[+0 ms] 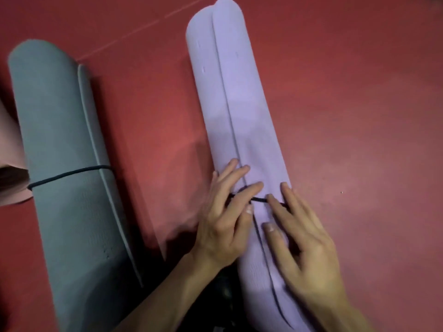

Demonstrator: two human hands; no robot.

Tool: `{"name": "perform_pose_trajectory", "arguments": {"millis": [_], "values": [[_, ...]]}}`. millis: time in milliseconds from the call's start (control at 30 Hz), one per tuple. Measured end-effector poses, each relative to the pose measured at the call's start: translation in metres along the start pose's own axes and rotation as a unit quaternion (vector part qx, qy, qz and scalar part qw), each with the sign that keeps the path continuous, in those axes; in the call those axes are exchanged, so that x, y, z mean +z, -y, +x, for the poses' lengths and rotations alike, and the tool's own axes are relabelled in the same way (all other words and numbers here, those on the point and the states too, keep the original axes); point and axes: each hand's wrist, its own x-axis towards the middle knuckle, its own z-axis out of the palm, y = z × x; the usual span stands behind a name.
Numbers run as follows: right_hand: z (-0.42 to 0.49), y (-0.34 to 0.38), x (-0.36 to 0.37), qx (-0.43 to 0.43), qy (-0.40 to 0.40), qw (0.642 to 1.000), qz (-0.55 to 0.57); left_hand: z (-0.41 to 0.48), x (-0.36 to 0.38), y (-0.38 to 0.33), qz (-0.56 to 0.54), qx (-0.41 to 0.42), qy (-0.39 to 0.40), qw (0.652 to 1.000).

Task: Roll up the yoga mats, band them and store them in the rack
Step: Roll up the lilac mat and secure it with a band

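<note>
Fingers flat, left hand [223, 216] and right hand [306, 238] seat thin black elastic band [260, 200] on lilac rolled foam mat [239, 92]; grey rolled foam mat [67, 140] banded, racking pending.

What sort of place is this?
Probably a yoga or fitness studio: a rolled purple mat and a banded grey mat lie on a red floor, with a pink mat at left.

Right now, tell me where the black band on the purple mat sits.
Head view, right of centre: the black band crosses the purple mat toward its near end, between the left hand and right hand.
</note>
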Motion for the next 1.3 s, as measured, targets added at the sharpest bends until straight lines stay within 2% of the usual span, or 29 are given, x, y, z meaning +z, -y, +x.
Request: {"name": "perform_pose_trajectory", "arguments": {"millis": [67,133,267,333,467,600,767,833,933,1033,1100,1167,1300], "values": [[0.0,0.001,0.007,0.001,-0.008,0.999,0.042,-0.002,0.002,-0.007,0.052,0.024,0.009,0.998],[0.001,-0.004,0.004,0.032,-0.015,0.993,0.116,0.0,-0.003,-0.006,0.062,0.026,0.016,0.998],[0.01,-0.032,-0.009,0.098,-0.001,0.977,0.189,0.005,-0.016,0.001,0.081,0.054,0.033,0.995],[0.017,-0.044,-0.01,0.083,0.001,0.974,0.209,0.008,-0.014,-0.003,0.09,0.043,0.013,0.995],[0.029,-0.055,-0.003,-0.031,-0.03,0.992,0.122,0.009,-0.013,-0.005,0.113,0.056,-0.02,0.992],[0.039,-0.05,0.004,-0.071,-0.055,0.995,0.032,0.013,-0.015,-0.011,0.162,0.084,-0.038,0.982],[0.101,-0.021,0.005,-0.123,-0.06,0.99,0.017,0.055,-0.04,-0.002,0.243,-0.008,-0.087,0.966],[0.117,-0.008,0.017,-0.15,-0.055,0.987,-0.026,0.051,-0.051,0.01,0.215,-0.06,-0.079,0.971],[0.11,0.005,0.036,-0.174,-0.011,0.985,0.015,0.025,-0.061,0.014,0.134,-0.125,-0.058,0.981],[0.089,0.0,0.036,-0.133,-0.022,0.985,0.108,0.019,-0.06,0.012,0.116,-0.107,-0.036,0.987],[0.076,-0.014,0.024,-0.055,-0.029,0.984,0.166,0.024,-0.055,0.013,0.109,-0.053,-0.008,0.993],[0.066,-0.03,0.011,0.017,0.0,0.979,0.202,0.027,-0.047,0.016,0.087,-0.035,0.007,0.996],[0.069,-0.041,0.003,0.09,0.008,0.961,0.263,0.036,-0.039,0.017,0.064,-0.032,-0.023,0.997]]}}
